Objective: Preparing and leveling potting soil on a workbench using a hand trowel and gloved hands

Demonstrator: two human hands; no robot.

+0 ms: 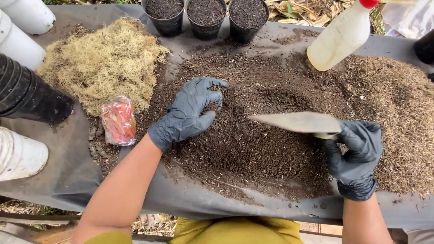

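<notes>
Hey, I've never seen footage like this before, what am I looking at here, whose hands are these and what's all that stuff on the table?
There is no machine here. This is one picture from a camera worn on a person's head, looking down at their own two hands, both in dark gloves.

The left hand is curled into a wide heap of dark potting soil, fingers digging in. The right hand grips a trowel, its flat grey blade pointing left over the soil.

Everything lies on a dark sheet spread over the table. At the left sits a pile of dry yellowish moss, with a small clear packet of red-orange contents beside it. Three black pots filled with soil stand along the far edge, and a pale spray bottle is at the upper right.
</notes>
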